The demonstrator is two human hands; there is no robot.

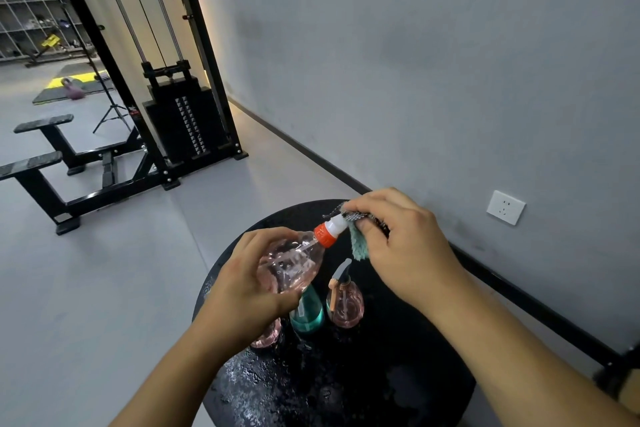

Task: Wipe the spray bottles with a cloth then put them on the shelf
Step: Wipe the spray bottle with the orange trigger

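So that my cloth (358, 242) can reach its cap (330, 230), my left hand (249, 282) grips the pink bottle (294, 263) tilted toward my right hand (405, 246), which pinches the cloth against the nozzle, above three bottles waiting below my hands.

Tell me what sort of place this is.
Most likely a gym: a cable machine with a weight stack stands by the wall, a kettlebell sits on a floor mat, and black padded bench equipment is nearby.
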